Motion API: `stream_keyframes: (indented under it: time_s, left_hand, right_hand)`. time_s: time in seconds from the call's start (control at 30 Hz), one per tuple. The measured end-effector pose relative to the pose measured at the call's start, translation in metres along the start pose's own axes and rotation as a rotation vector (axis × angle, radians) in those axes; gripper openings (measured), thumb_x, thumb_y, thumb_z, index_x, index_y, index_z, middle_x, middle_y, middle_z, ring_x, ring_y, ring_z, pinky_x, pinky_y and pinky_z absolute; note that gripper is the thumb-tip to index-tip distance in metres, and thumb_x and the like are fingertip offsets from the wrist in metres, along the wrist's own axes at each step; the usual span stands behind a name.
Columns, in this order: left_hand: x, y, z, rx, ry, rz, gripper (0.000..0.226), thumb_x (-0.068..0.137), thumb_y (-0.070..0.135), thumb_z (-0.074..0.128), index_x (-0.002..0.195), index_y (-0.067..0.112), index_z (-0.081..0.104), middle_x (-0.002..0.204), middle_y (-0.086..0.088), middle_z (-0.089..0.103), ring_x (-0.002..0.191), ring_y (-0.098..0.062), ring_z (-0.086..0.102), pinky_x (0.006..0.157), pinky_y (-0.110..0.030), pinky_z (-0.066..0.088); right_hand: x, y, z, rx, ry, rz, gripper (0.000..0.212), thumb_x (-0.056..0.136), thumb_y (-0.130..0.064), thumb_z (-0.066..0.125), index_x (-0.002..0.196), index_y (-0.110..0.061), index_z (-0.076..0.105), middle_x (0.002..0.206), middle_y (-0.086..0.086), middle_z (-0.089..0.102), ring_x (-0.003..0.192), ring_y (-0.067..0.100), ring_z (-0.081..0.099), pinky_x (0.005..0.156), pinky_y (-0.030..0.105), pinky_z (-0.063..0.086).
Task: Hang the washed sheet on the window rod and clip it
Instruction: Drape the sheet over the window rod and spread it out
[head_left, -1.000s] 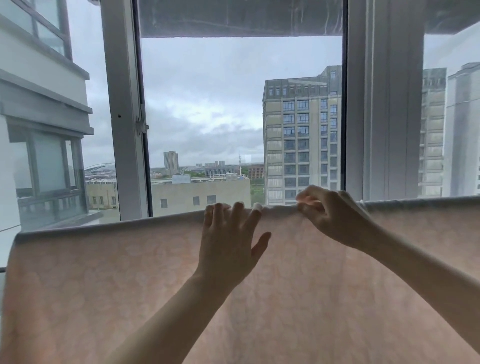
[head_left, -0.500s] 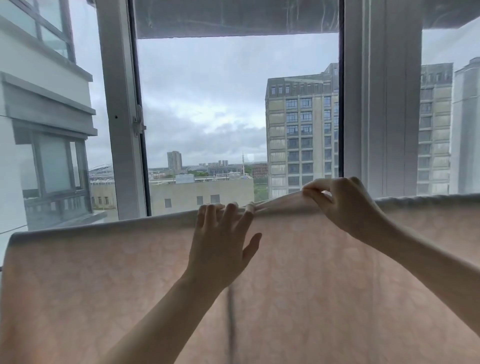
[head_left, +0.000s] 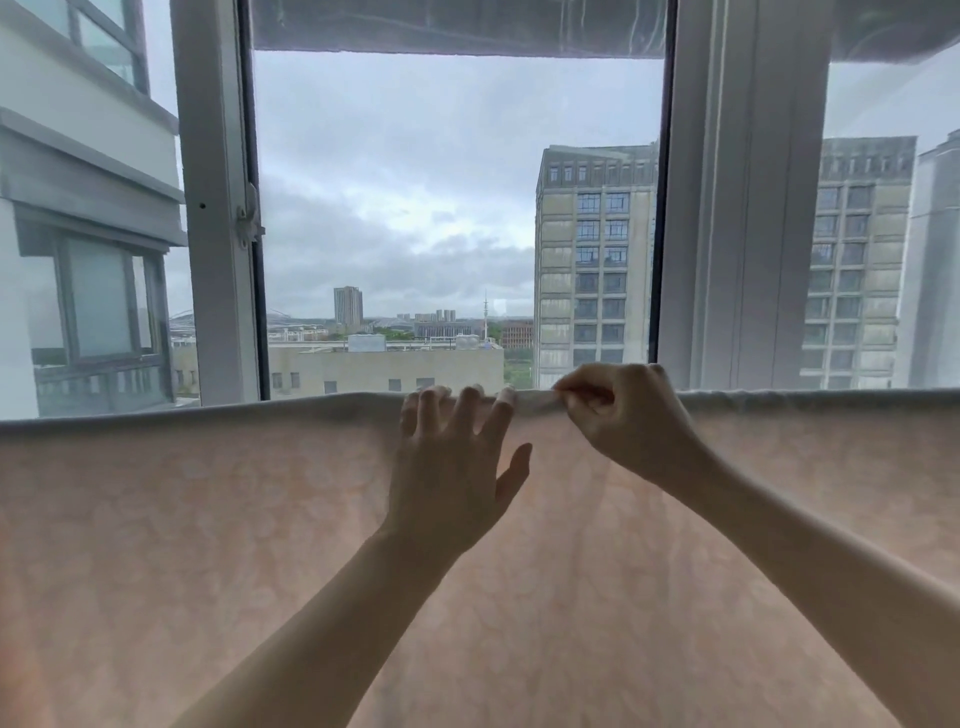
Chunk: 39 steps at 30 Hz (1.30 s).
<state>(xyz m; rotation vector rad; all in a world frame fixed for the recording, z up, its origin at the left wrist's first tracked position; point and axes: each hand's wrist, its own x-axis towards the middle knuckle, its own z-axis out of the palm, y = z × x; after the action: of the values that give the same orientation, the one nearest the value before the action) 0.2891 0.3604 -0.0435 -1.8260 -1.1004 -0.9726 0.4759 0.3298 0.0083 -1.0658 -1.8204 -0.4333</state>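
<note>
Lifted fold lowered; right hand (head_left: 623, 415) pinches sheet (head_left: 208, 519) edge beside left hand (head_left: 452, 467).

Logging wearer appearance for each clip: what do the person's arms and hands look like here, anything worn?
Both forearms are bare as far as the frame shows, with no sleeves in view. The left hand and right hand wear no gloves; no rings, watch or bracelets are visible. The fingers are slim, with short nails; any polish cannot be made out.
</note>
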Motion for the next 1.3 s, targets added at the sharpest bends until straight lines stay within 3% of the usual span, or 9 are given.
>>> stream_keyframes:
  time_s: [0.1, 0.17, 0.27, 0.4, 0.47, 0.73, 0.97, 1.1, 1.3]
  left_hand:
    - [0.003, 0.002, 0.002, 0.046, 0.009, -0.035, 0.048, 0.09, 0.056, 0.046, 0.121, 0.021, 0.056, 0.11, -0.01, 0.057, 0.097, -0.038, 0.053, 0.087, -0.05, 0.044]
    - [0.004, 0.001, 0.003, 0.048, 0.019, -0.035, 0.045, 0.089, 0.055, 0.047, 0.117, 0.022, 0.056, 0.108, -0.01, 0.057, 0.096, -0.038, 0.054, 0.085, -0.05, 0.045]
    - [0.003, -0.004, 0.004, 0.039, 0.023, -0.03, 0.044, 0.089, 0.054, 0.048, 0.117, 0.021, 0.056, 0.109, -0.01, 0.057, 0.096, -0.038, 0.054, 0.084, -0.05, 0.047]
    - [0.003, -0.007, 0.004, 0.043, 0.0, -0.019, 0.046, 0.09, 0.056, 0.045, 0.119, 0.021, 0.055, 0.11, -0.01, 0.057, 0.097, -0.038, 0.054, 0.084, -0.049, 0.047]
    - [0.004, -0.007, 0.005, 0.045, -0.011, -0.019, 0.047, 0.09, 0.057, 0.045, 0.119, 0.021, 0.055, 0.111, -0.01, 0.057, 0.097, -0.038, 0.055, 0.084, -0.049, 0.047]
    - [0.002, -0.006, 0.0, 0.044, -0.037, 0.012, 0.05, 0.09, 0.058, 0.04, 0.119, 0.019, 0.054, 0.114, -0.012, 0.057, 0.099, -0.04, 0.055, 0.084, -0.051, 0.048]
    - [0.009, 0.026, -0.003, -0.019, -0.019, 0.101, 0.053, 0.09, 0.049, 0.041, 0.126, 0.011, 0.053, 0.118, -0.014, 0.058, 0.104, -0.038, 0.055, 0.093, -0.05, 0.046]
    - [0.015, 0.05, 0.003, -0.082, 0.02, 0.138, 0.055, 0.088, 0.047, 0.046, 0.132, 0.013, 0.049, 0.125, -0.011, 0.056, 0.109, -0.036, 0.053, 0.097, -0.057, 0.04]
    - [0.019, 0.057, 0.015, -0.053, 0.052, 0.104, 0.059, 0.084, 0.057, 0.052, 0.131, 0.021, 0.046, 0.119, -0.011, 0.055, 0.105, -0.04, 0.054, 0.095, -0.062, 0.038]
  right_hand:
    - [-0.005, -0.003, -0.004, -0.001, -0.093, -0.027, 0.023, 0.091, -0.006, 0.057, 0.107, -0.013, 0.073, 0.09, -0.005, 0.074, 0.068, -0.004, 0.064, 0.068, 0.008, 0.049]
    - [-0.005, -0.003, -0.013, -0.054, -0.152, -0.085, 0.026, 0.093, -0.005, 0.055, 0.113, -0.012, 0.07, 0.104, 0.0, 0.073, 0.086, 0.003, 0.067, 0.081, 0.017, 0.053]
    - [0.002, 0.011, -0.034, -0.134, -0.16, 0.009, 0.029, 0.094, -0.007, 0.055, 0.119, -0.015, 0.065, 0.12, -0.003, 0.066, 0.11, 0.01, 0.058, 0.094, 0.02, 0.042]
    - [0.007, 0.026, -0.047, -0.167, -0.289, 0.133, 0.019, 0.091, -0.019, 0.063, 0.108, -0.012, 0.07, 0.107, 0.001, 0.071, 0.085, 0.005, 0.061, 0.082, 0.014, 0.047]
    - [0.004, 0.025, -0.043, -0.127, -0.259, 0.131, 0.016, 0.088, -0.019, 0.067, 0.102, -0.012, 0.073, 0.097, -0.001, 0.073, 0.08, 0.003, 0.062, 0.084, 0.016, 0.05]
    - [-0.006, 0.032, -0.043, -0.102, 0.068, 0.129, 0.014, 0.088, -0.017, 0.067, 0.097, -0.008, 0.072, 0.085, -0.002, 0.072, 0.075, 0.008, 0.066, 0.075, 0.009, 0.045]
    - [-0.021, 0.042, -0.049, -0.134, 0.025, 0.135, 0.011, 0.088, -0.021, 0.065, 0.095, -0.012, 0.069, 0.075, -0.013, 0.062, 0.07, -0.008, 0.058, 0.063, 0.003, 0.044]
    - [-0.026, 0.041, -0.056, -0.143, 0.014, 0.137, 0.002, 0.087, -0.017, 0.068, 0.089, -0.018, 0.068, 0.072, -0.02, 0.059, 0.067, -0.01, 0.057, 0.066, 0.0, 0.042]
    - [-0.037, 0.037, -0.06, -0.189, -0.005, 0.138, 0.011, 0.092, -0.012, 0.061, 0.1, -0.014, 0.069, 0.088, -0.005, 0.07, 0.078, -0.004, 0.062, 0.071, -0.003, 0.04]
